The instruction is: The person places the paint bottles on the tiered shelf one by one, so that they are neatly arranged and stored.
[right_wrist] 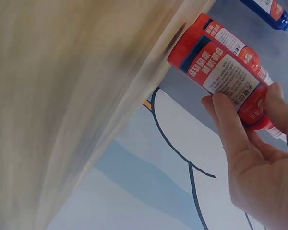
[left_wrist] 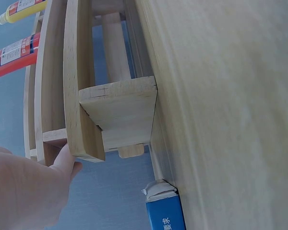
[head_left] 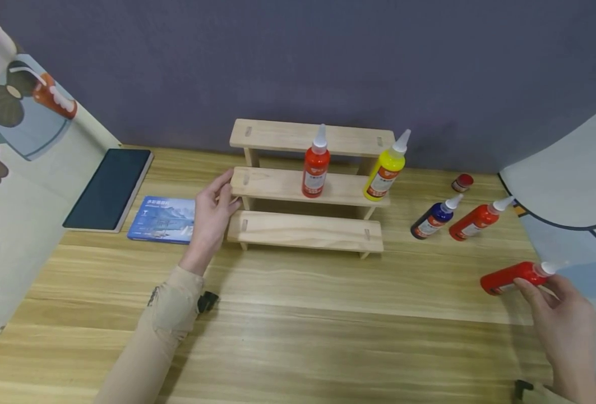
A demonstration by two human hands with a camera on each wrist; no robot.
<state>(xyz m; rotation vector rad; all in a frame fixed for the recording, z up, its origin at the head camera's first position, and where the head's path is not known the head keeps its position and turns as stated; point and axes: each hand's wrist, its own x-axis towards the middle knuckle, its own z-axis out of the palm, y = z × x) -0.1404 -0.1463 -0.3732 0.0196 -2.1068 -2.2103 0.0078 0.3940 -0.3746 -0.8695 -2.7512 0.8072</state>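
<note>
My right hand [head_left: 567, 320] pinches a red ink bottle [head_left: 512, 278] with a white nozzle, thumb and fingers near its nozzle end. The bottle tilts in the right wrist view, and its printed label [right_wrist: 230, 79] shows. At the left end of the three-step wooden rack [head_left: 305, 230], my left hand [head_left: 212, 210] grips the middle step; some fingers are hidden. On that step a red bottle [head_left: 316, 168] and a yellow bottle [head_left: 384, 174] stand upright. A blue bottle [head_left: 431, 220] and another red bottle [head_left: 474, 222] stand on the table right of the rack.
A small red-lidded jar [head_left: 462, 182] sits at the back right. Left of the rack lie a blue box [head_left: 161, 219] and a dark notebook [head_left: 108, 188]. Dark wall [head_left: 298, 62] closes the back; printed panels flank the wooden table [head_left: 328, 331].
</note>
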